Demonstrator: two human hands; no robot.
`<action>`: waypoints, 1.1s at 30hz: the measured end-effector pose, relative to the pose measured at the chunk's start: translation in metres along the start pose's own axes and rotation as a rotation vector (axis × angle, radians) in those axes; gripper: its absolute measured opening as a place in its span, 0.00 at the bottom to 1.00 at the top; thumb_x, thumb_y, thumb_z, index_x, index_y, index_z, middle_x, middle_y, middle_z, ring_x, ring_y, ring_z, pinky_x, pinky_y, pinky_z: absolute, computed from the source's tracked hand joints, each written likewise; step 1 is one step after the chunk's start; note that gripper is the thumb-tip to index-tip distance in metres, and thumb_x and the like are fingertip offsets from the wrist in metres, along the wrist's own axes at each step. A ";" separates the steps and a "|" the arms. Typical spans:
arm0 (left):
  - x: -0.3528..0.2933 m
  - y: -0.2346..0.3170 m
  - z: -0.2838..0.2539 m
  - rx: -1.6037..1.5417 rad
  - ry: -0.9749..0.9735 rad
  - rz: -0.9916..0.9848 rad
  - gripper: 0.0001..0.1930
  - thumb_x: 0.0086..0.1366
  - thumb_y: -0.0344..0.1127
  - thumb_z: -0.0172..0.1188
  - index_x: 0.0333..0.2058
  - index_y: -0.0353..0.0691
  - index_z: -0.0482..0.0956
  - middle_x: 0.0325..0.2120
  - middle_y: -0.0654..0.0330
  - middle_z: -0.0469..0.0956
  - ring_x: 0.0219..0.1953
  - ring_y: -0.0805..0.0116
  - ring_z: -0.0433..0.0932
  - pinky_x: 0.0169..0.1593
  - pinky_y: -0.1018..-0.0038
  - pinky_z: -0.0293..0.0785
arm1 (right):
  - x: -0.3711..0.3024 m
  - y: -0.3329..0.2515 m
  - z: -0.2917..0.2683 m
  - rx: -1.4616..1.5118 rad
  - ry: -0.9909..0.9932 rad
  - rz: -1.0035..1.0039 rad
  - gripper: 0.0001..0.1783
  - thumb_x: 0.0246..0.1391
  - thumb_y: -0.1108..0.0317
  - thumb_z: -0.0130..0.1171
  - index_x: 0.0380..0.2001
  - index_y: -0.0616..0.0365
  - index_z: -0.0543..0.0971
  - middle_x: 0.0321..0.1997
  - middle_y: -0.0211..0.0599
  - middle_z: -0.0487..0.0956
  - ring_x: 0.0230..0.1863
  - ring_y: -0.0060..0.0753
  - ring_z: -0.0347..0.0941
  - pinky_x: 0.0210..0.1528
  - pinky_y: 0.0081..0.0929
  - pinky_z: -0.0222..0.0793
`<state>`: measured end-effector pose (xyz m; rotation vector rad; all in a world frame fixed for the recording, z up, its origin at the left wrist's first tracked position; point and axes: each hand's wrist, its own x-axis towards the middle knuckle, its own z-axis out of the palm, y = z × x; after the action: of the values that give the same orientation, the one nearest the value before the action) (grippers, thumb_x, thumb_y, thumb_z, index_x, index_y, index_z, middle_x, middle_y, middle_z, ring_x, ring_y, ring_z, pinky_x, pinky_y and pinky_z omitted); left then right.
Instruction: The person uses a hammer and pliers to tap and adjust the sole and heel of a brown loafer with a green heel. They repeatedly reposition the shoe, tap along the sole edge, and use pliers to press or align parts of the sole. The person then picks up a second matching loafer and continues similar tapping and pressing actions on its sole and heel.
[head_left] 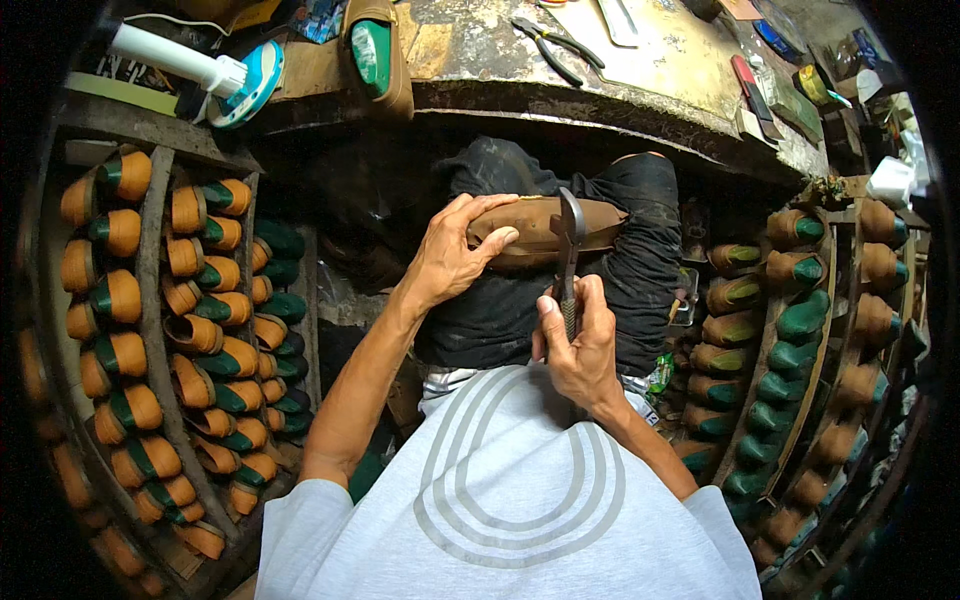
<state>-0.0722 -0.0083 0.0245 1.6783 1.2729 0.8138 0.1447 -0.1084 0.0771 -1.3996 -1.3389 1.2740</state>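
A brown shoe (530, 228) lies across my lap, its underside turned up. My left hand (455, 245) grips one end of it, with the thumb laid over the underside and the fingers along the far edge. In my right hand (580, 345) are dark metal pincers (569, 240), held upright by the ridged handle. Their curved head overlaps the shoe's middle in this view; whether it touches the leather, I cannot tell. The lower end of the handle is partly hidden by my right hand.
A worn workbench (470, 75) spans the far side, bearing black-handled pliers (555, 48), a red-and-black knife-like tool (757, 95) and another brown shoe (378, 60). Shoe racks (150, 320) with orange-brown and green shoes flank me; another rack (800, 370) stands right. A white-and-blue stand (225, 82) sits far left.
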 end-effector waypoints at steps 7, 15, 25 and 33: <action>0.005 -0.002 -0.004 0.034 -0.026 0.040 0.26 0.76 0.39 0.77 0.69 0.45 0.87 0.46 0.51 0.85 0.48 0.57 0.87 0.54 0.63 0.84 | 0.013 -0.008 0.007 -0.125 -0.090 -0.131 0.11 0.73 0.81 0.62 0.51 0.69 0.71 0.33 0.55 0.78 0.29 0.56 0.81 0.33 0.49 0.74; 0.003 -0.001 -0.010 -0.048 -0.140 -0.095 0.29 0.78 0.42 0.75 0.72 0.41 0.83 0.57 0.53 0.86 0.60 0.59 0.85 0.67 0.63 0.81 | 0.025 -0.011 0.008 -0.436 -0.073 -0.295 0.15 0.70 0.86 0.61 0.55 0.71 0.69 0.38 0.62 0.79 0.34 0.70 0.81 0.36 0.53 0.79; 0.003 -0.004 -0.011 -0.042 -0.133 -0.110 0.29 0.77 0.41 0.76 0.72 0.39 0.81 0.57 0.51 0.86 0.60 0.57 0.86 0.68 0.62 0.80 | 0.022 0.003 0.007 -0.406 -0.077 -0.250 0.14 0.71 0.84 0.60 0.52 0.69 0.67 0.36 0.73 0.78 0.40 0.85 0.80 0.38 0.67 0.74; 0.024 0.035 -0.042 0.387 -0.243 -0.012 0.30 0.74 0.42 0.77 0.71 0.42 0.84 0.62 0.47 0.84 0.64 0.46 0.85 0.71 0.56 0.81 | 0.002 0.011 -0.037 -0.269 -0.189 -0.094 0.12 0.75 0.78 0.62 0.48 0.64 0.66 0.32 0.66 0.79 0.36 0.80 0.81 0.38 0.65 0.74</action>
<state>-0.0887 0.0206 0.0737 2.0007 1.3245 0.3522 0.1831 -0.1043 0.0724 -1.4022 -1.7370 1.2220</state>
